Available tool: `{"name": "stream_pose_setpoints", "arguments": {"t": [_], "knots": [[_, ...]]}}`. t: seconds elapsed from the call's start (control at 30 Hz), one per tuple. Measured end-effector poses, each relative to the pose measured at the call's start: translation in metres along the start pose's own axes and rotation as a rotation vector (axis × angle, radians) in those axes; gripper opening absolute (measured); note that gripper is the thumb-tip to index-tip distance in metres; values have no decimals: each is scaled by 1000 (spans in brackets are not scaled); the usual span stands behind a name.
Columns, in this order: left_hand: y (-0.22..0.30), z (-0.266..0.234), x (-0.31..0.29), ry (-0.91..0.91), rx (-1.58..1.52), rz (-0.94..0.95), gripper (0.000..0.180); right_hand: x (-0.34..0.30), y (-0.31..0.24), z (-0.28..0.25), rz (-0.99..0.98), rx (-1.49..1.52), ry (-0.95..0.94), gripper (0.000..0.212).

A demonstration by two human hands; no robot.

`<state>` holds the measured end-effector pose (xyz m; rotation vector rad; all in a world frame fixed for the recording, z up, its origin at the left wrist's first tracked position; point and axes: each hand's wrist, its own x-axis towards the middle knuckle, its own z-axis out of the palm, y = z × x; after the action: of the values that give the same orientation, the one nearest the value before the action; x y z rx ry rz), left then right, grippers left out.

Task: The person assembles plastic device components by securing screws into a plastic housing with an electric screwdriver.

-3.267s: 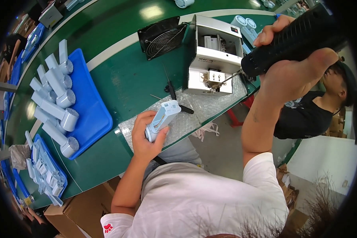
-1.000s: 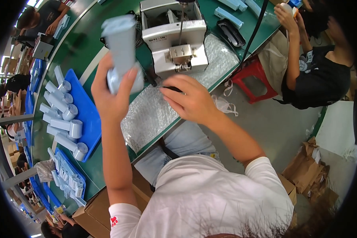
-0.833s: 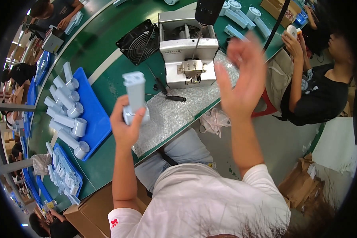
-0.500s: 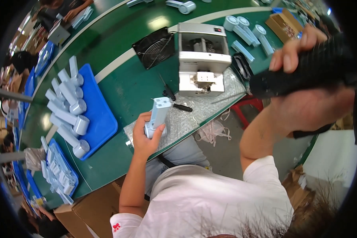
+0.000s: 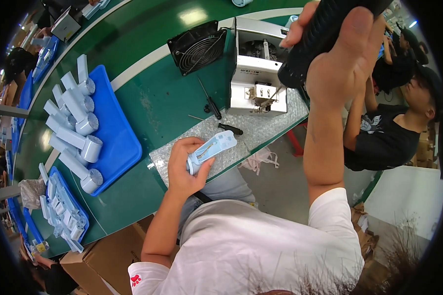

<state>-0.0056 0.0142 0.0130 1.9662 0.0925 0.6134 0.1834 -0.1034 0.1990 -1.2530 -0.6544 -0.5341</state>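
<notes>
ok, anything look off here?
Slightly: small light-blue parts lie jumbled in the lower blue tray, some overhanging its rim. A crumpled pale strappy thing shows below the edge of the bench, away from the work; can't identify it. No obvious damage on the light-blue housing in the left hand.

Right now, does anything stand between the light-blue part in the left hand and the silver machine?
Only something low: a black screwdriver handle lies on the bubble wrap between the light-blue part in the left hand and the silver machine. Nothing upright is visible between them.
</notes>
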Motion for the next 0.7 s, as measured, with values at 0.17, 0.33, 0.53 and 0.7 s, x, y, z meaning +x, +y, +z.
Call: {"name": "stream_pose_setpoints", "arguments": {"t": [0.17,0.33,0.53,0.7], "knots": [[-1,0,1,42,-11,42,29,2,-1,-66,610,624,-718,86],[-7,3,-1,36,-17,48,32,-20,-25,-21,299,720,-660,65],[-5,1,1,60,-20,58,34,-37,4,-8,277,689,-540,58],[-8,-2,0,32,-15,89,35,-57,0,20,279,843,-280,79]]}}
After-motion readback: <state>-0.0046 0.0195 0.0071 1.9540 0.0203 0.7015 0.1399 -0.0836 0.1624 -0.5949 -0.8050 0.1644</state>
